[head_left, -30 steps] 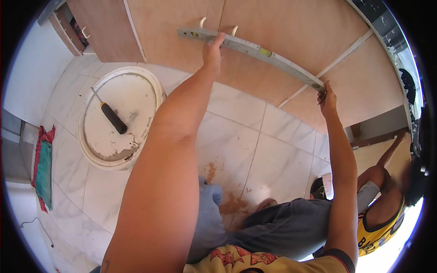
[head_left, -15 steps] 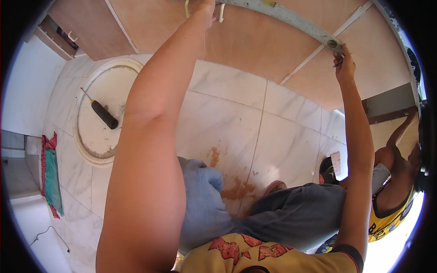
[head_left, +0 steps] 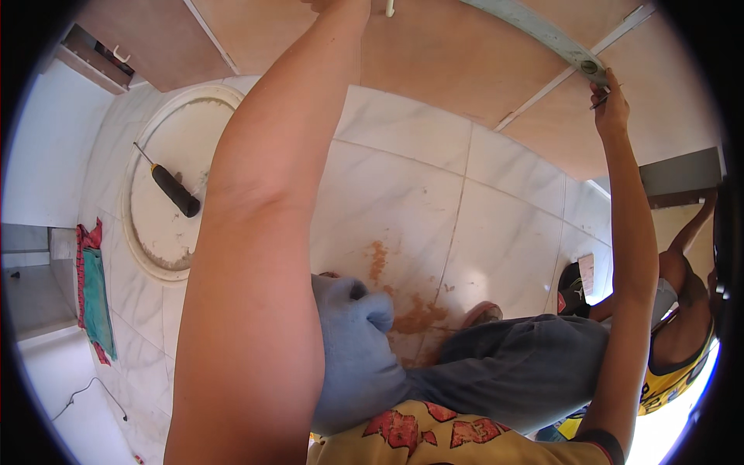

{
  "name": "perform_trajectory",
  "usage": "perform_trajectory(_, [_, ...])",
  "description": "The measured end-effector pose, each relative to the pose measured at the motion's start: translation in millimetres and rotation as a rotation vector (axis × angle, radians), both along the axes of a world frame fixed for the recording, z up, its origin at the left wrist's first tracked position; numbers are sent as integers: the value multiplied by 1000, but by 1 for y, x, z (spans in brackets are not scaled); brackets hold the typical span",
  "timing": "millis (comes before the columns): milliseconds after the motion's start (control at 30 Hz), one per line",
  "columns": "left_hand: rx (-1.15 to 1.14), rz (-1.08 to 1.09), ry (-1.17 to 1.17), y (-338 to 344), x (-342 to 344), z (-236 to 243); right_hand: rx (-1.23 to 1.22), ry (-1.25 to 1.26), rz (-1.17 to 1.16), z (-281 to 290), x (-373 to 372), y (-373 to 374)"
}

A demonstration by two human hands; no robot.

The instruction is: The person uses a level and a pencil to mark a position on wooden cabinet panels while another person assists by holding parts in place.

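Fingers of the right hand (head_left: 613, 115), in the upper right of the frame, are curled nearly closed at the lower end of a grey metal spirit level (head_left: 559, 40), with one finger stretched up along its tip. A thin dark object (head_left: 597, 104), too small to identify, pokes out from the same grip. The left hand (head_left: 316, 5) is almost wholly cut off by the top edge, left of centre; how far its fingers are open, and whether they have hold of anything, cannot be told.

From the right fingertips the spirit level slants up and leftward, leaving the frame at the top, right of centre. It lies over light brown cabinet panels (head_left: 442, 66), which a pale strip (head_left: 542, 91) divides near the level's lower end. A cream handle (head_left: 390, 8) shows at the top centre, just right of the left forearm.

White marbled tiles (head_left: 403, 209) fill the middle, with brown stains (head_left: 418, 315) below centre. At upper left, partly behind the left forearm, is a round whitish lid (head_left: 167, 116), bearing a screwdriver (head_left: 175, 191) with a black handle. A teal and red cloth (head_left: 97, 294) lies at the left. Another person in a yellow top (head_left: 666, 384) is at the lower right.
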State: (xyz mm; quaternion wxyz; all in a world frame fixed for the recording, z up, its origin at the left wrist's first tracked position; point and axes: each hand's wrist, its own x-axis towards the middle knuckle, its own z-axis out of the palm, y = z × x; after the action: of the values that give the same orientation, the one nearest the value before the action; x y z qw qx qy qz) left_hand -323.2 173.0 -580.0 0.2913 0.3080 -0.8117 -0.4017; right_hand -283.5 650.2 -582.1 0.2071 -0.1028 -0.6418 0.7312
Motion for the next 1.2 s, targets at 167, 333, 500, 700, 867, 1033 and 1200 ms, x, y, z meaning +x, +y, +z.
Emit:
perform_trajectory(167, [210,-167,93,-39,-30,-12,29,41,74,-7,-10,0])
perform_trajectory(333, [708,-421,176,-71,-39,-6,43,25,93,-8,-14,20])
perform_trajectory(500, [873,-489,181,-100,-34,1,272,-127,181,1,8,2])
perform_trajectory(700, [934,-549,222,-105,-32,-1,312,-118,101,8,3,4])
perform_trajectory(867, [977,-544,230,-99,-26,-2,316,14,46,25,-1,-2])
perform_trajectory(1033, [973,-517,266,-95,-23,2,284,59,66,26,-4,-2])
perform_trajectory(1200, [951,-548,266,-109,-28,-3,286,22,53,29,-6,-5])
